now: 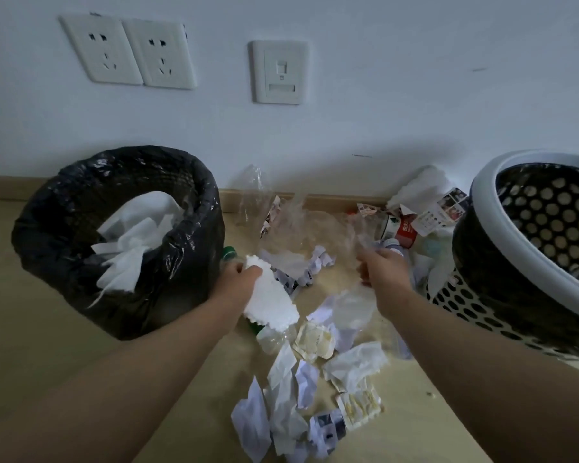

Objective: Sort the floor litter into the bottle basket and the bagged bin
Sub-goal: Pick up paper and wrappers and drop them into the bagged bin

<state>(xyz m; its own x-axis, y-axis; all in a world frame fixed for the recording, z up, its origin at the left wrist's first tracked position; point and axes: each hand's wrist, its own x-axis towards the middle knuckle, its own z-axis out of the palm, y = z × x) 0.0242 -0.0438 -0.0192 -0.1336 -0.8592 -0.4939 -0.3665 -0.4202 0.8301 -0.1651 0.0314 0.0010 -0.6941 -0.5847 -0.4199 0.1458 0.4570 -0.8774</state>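
A white paper towel (271,302) is gripped in the left hand (238,279), its loose end trailing toward 5 o'clock from the fist. The bagged bin (64,235) is seen just beside that hand at 9 o'clock, with white tissue already lying inside it. The bottle basket (483,195) is tilted at 3 o'clock of the right hand (383,267), near it but apart.

Between the hands, blurred clear plastic (308,228) is spread at 12 o'clock. A green-capped bottle (229,252) is tucked against the left hand at 11 o'clock. A red-labelled bottle (401,230) is lying at 1 o'clock of the right hand. Crumpled papers (281,396) are scattered at 6 o'clock, between the forearms.

Both arms are stretched forward and low. The right hand's fingers are curled at the clear plastic; whether anything is held cannot be told through the blur.
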